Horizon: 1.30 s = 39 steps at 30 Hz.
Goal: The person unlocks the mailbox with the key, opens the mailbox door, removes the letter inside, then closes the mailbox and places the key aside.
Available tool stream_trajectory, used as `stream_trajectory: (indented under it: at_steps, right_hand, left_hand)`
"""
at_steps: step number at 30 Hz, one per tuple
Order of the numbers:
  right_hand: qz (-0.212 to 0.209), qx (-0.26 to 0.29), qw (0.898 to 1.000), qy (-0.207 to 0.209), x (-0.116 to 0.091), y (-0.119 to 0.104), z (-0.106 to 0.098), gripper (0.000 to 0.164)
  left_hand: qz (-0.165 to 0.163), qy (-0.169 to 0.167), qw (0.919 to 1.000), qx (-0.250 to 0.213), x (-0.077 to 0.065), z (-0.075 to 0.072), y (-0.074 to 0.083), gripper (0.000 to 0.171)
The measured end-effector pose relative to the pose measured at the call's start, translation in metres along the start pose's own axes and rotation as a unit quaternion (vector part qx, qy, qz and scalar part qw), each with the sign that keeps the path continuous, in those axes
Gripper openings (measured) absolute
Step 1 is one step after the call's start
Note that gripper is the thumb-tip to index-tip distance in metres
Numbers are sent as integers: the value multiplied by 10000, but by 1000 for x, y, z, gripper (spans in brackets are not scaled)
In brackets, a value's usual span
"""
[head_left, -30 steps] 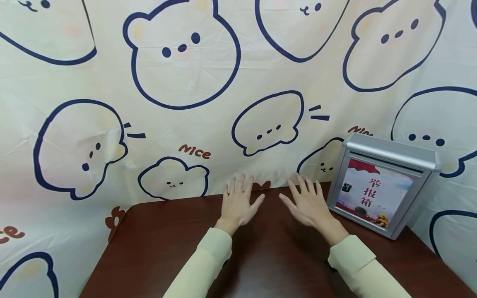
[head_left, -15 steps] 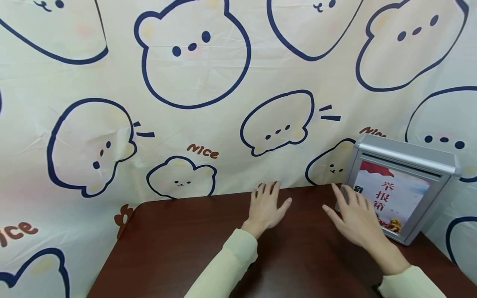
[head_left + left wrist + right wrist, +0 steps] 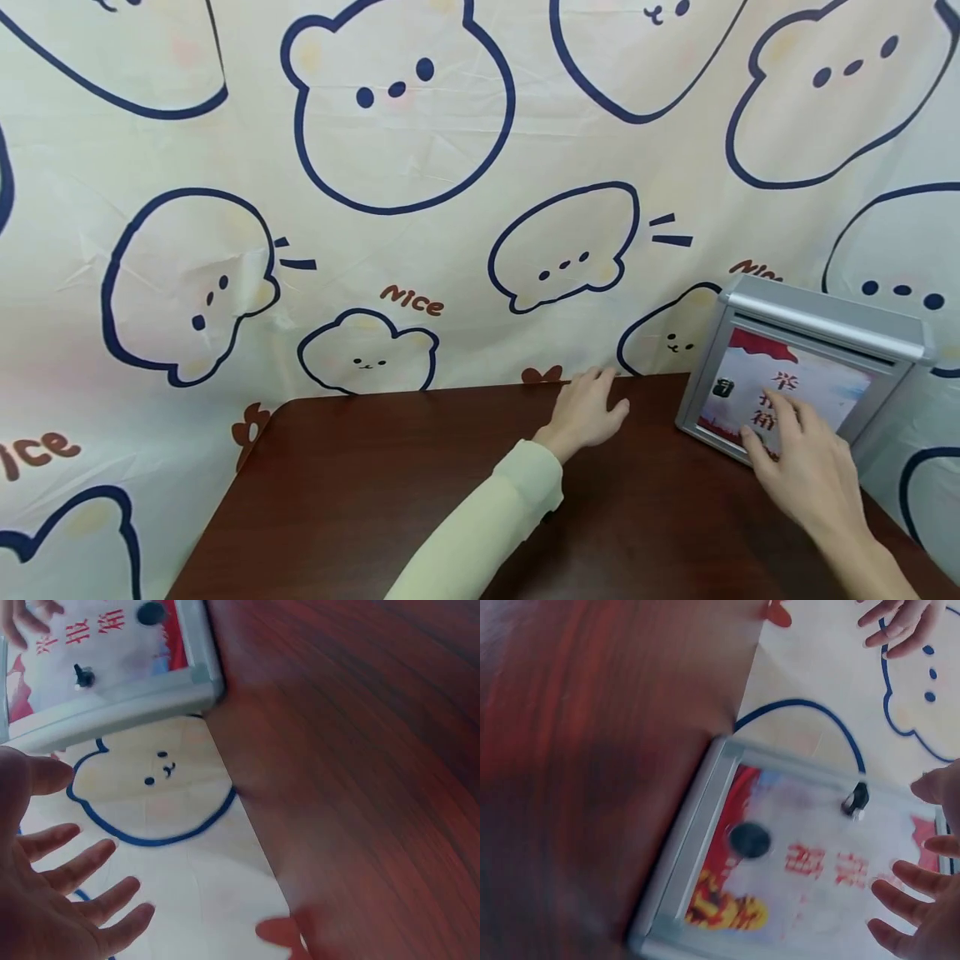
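A silver metal box (image 3: 832, 317) with a slot under its lid leans back at the right of the table; red characters mark its printed front panel. At the panel's left side is a small black lock (image 3: 855, 801), seemingly with a key in it. A dark round spot (image 3: 750, 840) shows near the panel's bottom. My right hand (image 3: 813, 467) hovers before the panel, fingers loosely bent and holding nothing. To the left of the box, my left hand (image 3: 583, 412) is over the table's back edge, fingers spread and holding nothing.
The dark red-brown wooden table (image 3: 360, 483) has a rounded back left corner. A pale curtain (image 3: 450, 167) printed with blue-outlined bear faces hangs right behind the table and along its sides.
Both hands have moved right, the right hand from the table's middle to the front of the box. The head view has turned slightly right. The box has stayed in place.
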State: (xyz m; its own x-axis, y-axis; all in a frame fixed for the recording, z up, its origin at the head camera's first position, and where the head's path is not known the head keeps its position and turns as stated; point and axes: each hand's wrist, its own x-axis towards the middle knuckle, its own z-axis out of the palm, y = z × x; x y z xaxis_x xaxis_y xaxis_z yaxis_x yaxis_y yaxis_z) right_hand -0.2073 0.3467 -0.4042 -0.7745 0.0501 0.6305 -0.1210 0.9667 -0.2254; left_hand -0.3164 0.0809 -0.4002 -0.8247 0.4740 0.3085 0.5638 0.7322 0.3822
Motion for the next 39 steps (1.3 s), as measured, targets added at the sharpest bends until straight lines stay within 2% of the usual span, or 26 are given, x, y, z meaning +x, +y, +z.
stream_trajectory:
  at_steps: [4, 7, 12, 17, 24, 27, 31, 34, 39]
  right_hand:
    - [562, -6, 9983, 130, -5, 10, -6, 57]
    - [1177, -56, 9925, 314, -9, 16, -11, 59]
    - [2339, 197, 9708, 490, -11, 23, -19, 71]
    - [3050, 595, 9496, 403, -8, 29, -24, 78]
    - [3422, 1046, 9335, -218, -7, 39, -25, 86]
    - [3574, 1123, 9257, -519, -9, 43, -20, 85]
    - [3766, 1158, 9163, -714, -10, 49, -14, 84]
    - [3904, 1169, 9101, -746, -11, 54, -11, 85]
    - [4055, 1271, 9024, -719, -7, 55, -7, 84]
  left_hand:
    - [-166, -177, 9977, -627, 15, 4, 12, 57]
    - [-291, -345, 9931, -1081, 25, 7, 23, 60]
    - [-349, -539, 9807, -1846, 42, 10, 39, 68]
    - [-412, -548, 9713, -2276, 59, 17, 53, 75]
    - [-427, -860, 9580, -2702, 72, 31, 65, 80]
    - [-516, -1023, 9515, -2855, 74, 38, 68, 78]
    - [-636, -1136, 9424, -3080, 76, 48, 74, 73]
    - [-676, -1119, 9363, -3260, 79, 55, 81, 70]
    - [-763, -885, 9296, -3495, 84, 64, 86, 67]
